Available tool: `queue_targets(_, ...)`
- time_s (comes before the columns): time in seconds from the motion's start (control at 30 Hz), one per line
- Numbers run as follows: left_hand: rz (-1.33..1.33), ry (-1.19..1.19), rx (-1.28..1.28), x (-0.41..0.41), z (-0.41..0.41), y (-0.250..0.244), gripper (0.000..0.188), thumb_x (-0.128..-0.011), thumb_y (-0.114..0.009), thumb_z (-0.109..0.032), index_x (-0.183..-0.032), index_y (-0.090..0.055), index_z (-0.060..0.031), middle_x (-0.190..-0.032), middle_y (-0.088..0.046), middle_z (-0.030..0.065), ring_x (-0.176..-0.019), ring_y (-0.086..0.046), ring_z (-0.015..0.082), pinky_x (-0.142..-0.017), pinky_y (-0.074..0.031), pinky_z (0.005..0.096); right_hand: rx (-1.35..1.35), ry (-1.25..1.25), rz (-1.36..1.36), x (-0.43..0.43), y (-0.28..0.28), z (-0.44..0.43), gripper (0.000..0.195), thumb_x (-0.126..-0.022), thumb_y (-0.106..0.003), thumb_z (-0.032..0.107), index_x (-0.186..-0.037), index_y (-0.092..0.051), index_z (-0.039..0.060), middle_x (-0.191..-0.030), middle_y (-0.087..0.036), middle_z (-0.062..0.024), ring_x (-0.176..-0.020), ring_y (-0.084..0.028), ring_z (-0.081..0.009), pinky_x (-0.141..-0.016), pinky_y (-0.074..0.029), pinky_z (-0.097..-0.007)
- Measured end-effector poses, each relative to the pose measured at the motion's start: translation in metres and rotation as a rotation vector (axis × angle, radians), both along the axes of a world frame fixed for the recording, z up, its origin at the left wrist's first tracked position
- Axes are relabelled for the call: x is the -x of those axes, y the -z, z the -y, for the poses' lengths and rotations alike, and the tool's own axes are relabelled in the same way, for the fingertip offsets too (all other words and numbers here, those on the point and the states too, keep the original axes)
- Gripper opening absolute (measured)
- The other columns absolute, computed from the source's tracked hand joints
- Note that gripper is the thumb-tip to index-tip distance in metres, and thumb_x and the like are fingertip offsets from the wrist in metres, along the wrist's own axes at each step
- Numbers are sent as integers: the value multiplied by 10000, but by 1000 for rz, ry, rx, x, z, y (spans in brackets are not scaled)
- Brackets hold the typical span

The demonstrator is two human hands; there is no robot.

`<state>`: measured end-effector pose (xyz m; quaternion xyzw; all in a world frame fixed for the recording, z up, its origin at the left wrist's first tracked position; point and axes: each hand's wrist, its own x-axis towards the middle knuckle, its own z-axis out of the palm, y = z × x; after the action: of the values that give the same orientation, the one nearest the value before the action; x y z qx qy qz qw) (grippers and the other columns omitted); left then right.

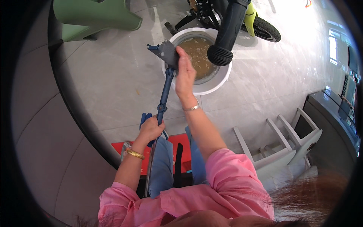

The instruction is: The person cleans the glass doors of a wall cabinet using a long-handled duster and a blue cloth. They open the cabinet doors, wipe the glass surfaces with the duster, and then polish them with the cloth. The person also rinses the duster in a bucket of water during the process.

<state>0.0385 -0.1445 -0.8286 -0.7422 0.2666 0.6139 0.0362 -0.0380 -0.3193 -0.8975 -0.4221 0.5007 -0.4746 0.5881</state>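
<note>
My left hand (150,130) is closed around the blue and metal pole (163,99) of a flat mop, near a knobbed collar. The mop's hinged head, a blue frame (153,47) with a dark grey pad (169,55), tilts above the left rim of a white bucket (211,89). Straight, close-set fingers of my right hand (185,72) lie along the pad's right edge and touch it. Its thumb is hidden, so whether it grips the pad cannot be told. Murky brown water (200,56) with froth or bits on top fills the bucket's grey inner basin.
A black handlebar grip (227,37) juts over the bucket from a parked two-wheeler with a yellow-green fork (250,20). Green plastic chair (96,14) at upper left; a large dark curved surface (37,113) below it. Grey-white chair legs (279,133) and a dark cabinet (331,124) on the right.
</note>
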Motion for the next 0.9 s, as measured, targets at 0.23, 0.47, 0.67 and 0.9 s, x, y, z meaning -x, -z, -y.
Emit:
queue_targets(0.23,-125,-187,114,6,-2,17,140,-796,-584,-177,-870,-579,-58,-608,-604,81,-515,-612,198,-553,-496,328,-279,-223,-256,33,135,13,493,-1014,-407,370,-1162,-606,-57,-1110,-647,-94,-1033,-554,-169,-940,-400,-294)
queue_targets(0.47,-292,-365,11,6,0,26,70,-817,-580,-118,-843,-559,-57,-574,-553,15,-466,-549,114,-477,-447,279,-352,-548,-947,80,199,27,370,-924,-532,298,-974,-681,-37,-918,-675,-67,-808,-588,-193,-778,-462,-316)
queue_targets(0.67,-219,-320,-67,9,-4,27,87,-821,-574,-134,-869,-573,-61,-570,-558,22,-465,-555,119,-490,-449,284,-514,-79,-5,22,83,5,338,-1003,-482,232,-1166,-626,-26,-1039,-653,-51,-923,-554,-122,-855,-422,-250)
queue_targets(0.9,-20,-28,-10,23,-1,38,224,-815,-570,-256,-932,-599,-67,-720,-647,138,-696,-653,298,-657,-503,408,66,-179,-249,-6,4,32,416,-1018,-429,293,-1243,-566,-29,-1187,-616,-143,-1150,-544,-232,-1018,-352,-287)
